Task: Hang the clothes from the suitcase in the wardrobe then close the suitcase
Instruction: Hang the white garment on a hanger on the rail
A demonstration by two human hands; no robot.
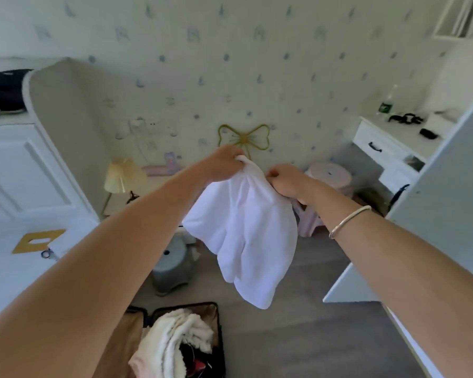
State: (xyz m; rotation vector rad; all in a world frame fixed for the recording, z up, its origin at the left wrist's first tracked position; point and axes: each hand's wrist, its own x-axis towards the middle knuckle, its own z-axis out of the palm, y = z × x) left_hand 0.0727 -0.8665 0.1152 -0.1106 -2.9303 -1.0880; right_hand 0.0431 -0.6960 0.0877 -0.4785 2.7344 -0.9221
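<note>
A white garment (243,236) hangs in the air in front of me, held up by both hands. My left hand (224,165) grips its top edge, bunched between the fingers. My right hand (287,181) pinches the cloth just to the right, a silver bangle on that wrist. Below, at the bottom of the view, the open suitcase (216,323) lies on the floor with cream, pink and dark clothes (175,342) piled inside. A white wardrobe door (432,208) stands open at the right; no hanger is visible.
A grey stool (172,266) and a pink stool (331,175) stand on the wooden floor by the patterned wall. A yellow lamp (123,175) is at left beside a white bed. A white dresser (388,143) with small items stands at right.
</note>
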